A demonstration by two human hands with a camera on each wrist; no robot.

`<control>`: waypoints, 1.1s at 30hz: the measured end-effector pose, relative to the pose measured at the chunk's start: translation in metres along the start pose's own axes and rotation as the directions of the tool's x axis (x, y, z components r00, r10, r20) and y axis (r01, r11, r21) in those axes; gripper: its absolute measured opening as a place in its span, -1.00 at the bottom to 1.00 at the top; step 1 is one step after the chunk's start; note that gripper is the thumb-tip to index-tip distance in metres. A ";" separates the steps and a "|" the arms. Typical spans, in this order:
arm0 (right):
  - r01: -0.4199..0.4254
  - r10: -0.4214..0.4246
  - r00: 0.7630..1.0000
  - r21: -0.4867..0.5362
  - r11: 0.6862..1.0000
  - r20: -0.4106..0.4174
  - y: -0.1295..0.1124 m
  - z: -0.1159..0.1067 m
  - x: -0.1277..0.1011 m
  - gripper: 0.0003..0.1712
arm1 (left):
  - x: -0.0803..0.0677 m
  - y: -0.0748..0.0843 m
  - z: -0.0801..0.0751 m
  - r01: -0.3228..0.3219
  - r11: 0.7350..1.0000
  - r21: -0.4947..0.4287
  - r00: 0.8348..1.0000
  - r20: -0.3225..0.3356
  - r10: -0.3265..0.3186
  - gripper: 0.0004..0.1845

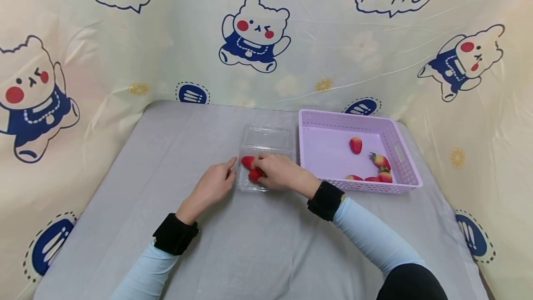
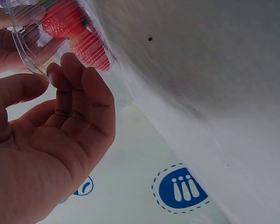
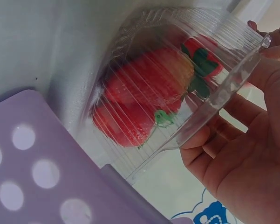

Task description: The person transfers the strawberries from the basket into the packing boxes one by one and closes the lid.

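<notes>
In the head view, my right hand (image 1: pixel 278 170) reaches into a clear plastic clamshell box (image 1: pixel 268 139), its thumb and fingers pinching a strawberry (image 1: pixel 255 175). Another strawberry (image 1: pixel 248 161) lies just beyond. Through the ribbed wall in the right wrist view, several red strawberries (image 3: pixel 144 79) show packed together, some with green leaves, beside the fingers of that hand. My left hand (image 1: pixel 213 182) is at the box's left side with fingers loosely bent. Its fingertips (image 2: pixel 72 63) are right at the box's rim in the left wrist view.
A lilac perforated basket (image 1: pixel 358 188) stands right beside the box. Inside it are a lone strawberry (image 1: pixel 356 145) and several more near its right and front walls. Grey cloth (image 1: pixel 266 244) covers the table, and a printed curtain (image 1: pixel 187 27) hangs around its back and sides.
</notes>
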State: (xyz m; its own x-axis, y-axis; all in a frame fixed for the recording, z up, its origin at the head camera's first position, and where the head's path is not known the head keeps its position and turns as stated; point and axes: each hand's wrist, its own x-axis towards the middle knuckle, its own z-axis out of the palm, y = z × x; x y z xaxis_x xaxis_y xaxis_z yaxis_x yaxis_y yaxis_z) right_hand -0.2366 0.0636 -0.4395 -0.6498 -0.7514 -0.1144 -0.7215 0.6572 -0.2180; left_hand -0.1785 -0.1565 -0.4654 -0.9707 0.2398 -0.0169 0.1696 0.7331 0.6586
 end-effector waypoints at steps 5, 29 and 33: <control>-0.007 0.007 1.000 -0.002 1.000 0.009 0.000 0.000 0.000 -0.60 | -0.001 0.000 0.001 0.009 1.000 -0.001 1.000 0.003 -0.009 -0.44; 0.010 -0.010 1.000 -0.004 1.000 -0.018 0.003 0.000 0.000 -0.72 | 0.000 0.000 0.000 -0.034 0.999 -0.011 0.999 -0.020 0.034 -0.47; 0.016 -0.016 1.000 0.006 1.000 -0.019 0.003 -0.001 -0.001 -0.71 | 0.000 0.001 0.000 -0.038 0.999 -0.007 0.999 -0.023 0.038 -0.47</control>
State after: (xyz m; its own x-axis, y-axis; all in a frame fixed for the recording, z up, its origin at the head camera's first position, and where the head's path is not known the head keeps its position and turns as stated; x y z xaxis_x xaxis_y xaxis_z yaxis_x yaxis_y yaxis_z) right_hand -0.2379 0.0664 -0.4385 -0.6427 -0.7605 -0.0921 -0.7305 0.6447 -0.2255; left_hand -0.1783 -0.1563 -0.4647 -0.9673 0.2525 0.0256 0.2053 0.7191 0.6639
